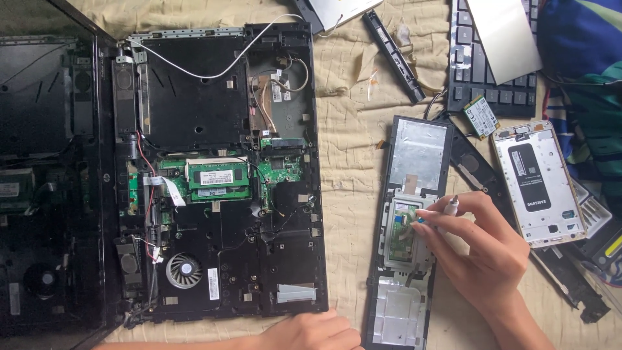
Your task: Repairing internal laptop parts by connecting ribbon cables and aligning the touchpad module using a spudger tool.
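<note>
My right hand (483,256) pinches a slim white-tipped tool (449,207), its fingertips on the touchpad board (402,233) in the palmrest panel (414,194), lower right of frame; my left hand (311,332) rests flat, gripping nothing, at the bottom edge by the opened laptop base (220,175); keyboard (492,71) already out upper right; memory modules (217,178) and fan (183,269) still seated.
</note>
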